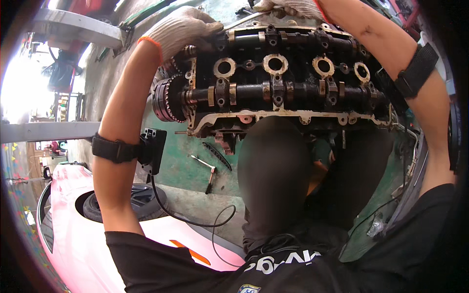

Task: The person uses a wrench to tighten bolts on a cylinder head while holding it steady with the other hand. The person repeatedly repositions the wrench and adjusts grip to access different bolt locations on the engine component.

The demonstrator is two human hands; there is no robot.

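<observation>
A dark, oily engine cylinder head [254, 117] with two camshafts [254, 93] and a toothed timing gear [168, 100] at its left end stands before me. My left hand [183, 31], in a white knit glove with an orange cuff, is at its far left corner, fingers curled over one end of a slim metal bar [243, 20]. My right hand [290, 7], also gloved, grips the bar's other end above the far edge; part of this hand is cut off by the frame. What the bar's left end fits onto is hidden under my left fingers.
On the green floor below lie a ratchet wrench [211, 177] and a curved black strip [217, 155]. A pink car body [73, 195] with a wheel [141, 200] is at the left. Grey metal beams [78, 27] reach in there. A cable [195, 224] hangs from my left forearm's strapped device.
</observation>
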